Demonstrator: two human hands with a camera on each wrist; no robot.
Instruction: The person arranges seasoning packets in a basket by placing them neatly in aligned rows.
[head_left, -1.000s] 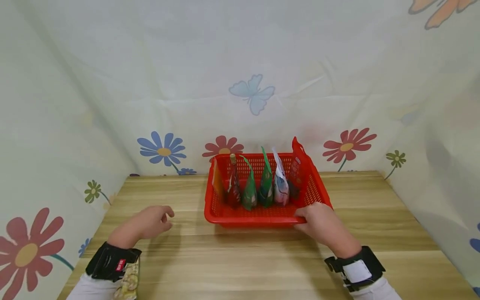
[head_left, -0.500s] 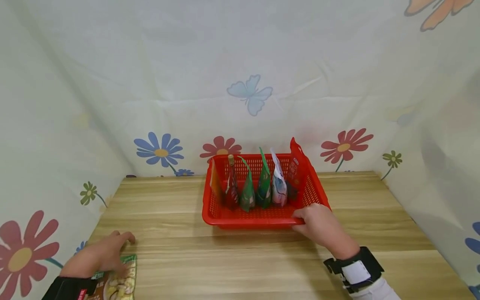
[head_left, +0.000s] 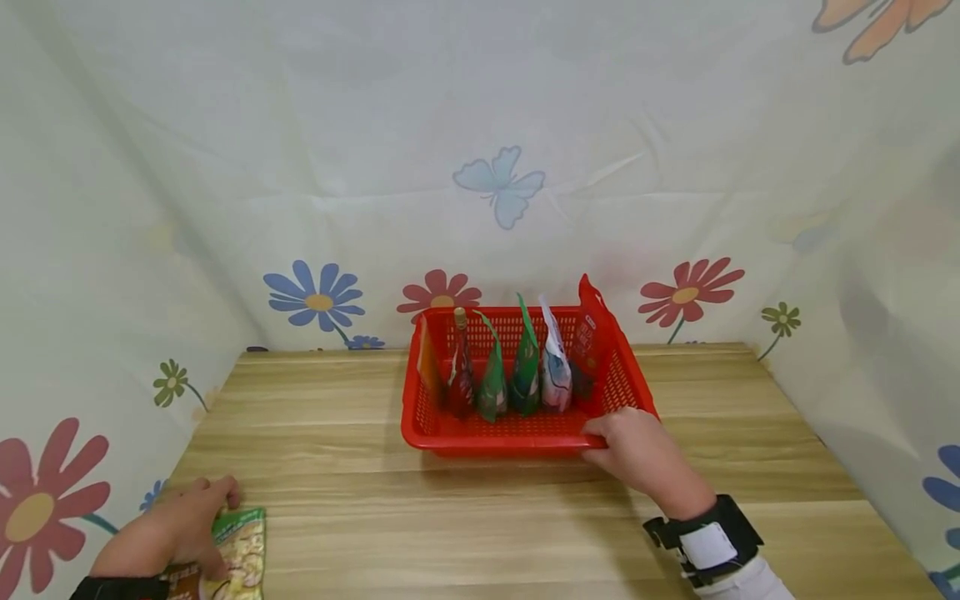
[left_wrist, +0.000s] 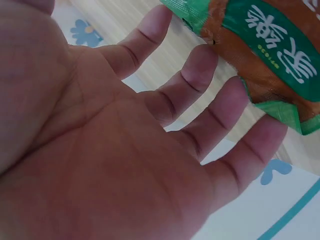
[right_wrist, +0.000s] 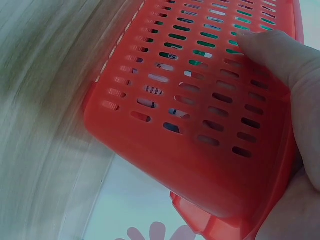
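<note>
At the lower left of the head view, my left hand [head_left: 176,527] reaches over a green-and-brown food packet [head_left: 243,550] lying on the table. In the left wrist view its fingers are spread and loosely bent, the fingertips right at the edge of the packet [left_wrist: 270,50]. My right hand [head_left: 637,450] grips the front right rim of a red plastic basket [head_left: 495,443]; the right wrist view has the thumb pressed to the slotted wall. Standing in the basket are a sauce bottle [head_left: 461,375], two green bags [head_left: 493,383], a white bag [head_left: 557,371] and a red bag [head_left: 592,333].
The wood-grain table [head_left: 450,525] runs beneath everything. A cloth [head_left: 360,167] printed with flowers and butterflies rises behind it and along both sides. An orange flat packet [head_left: 430,367] leans at the basket's left end.
My left hand has moved left and toward me, from bare table down to the food packet. The right hand keeps its grip on the basket rim.
</note>
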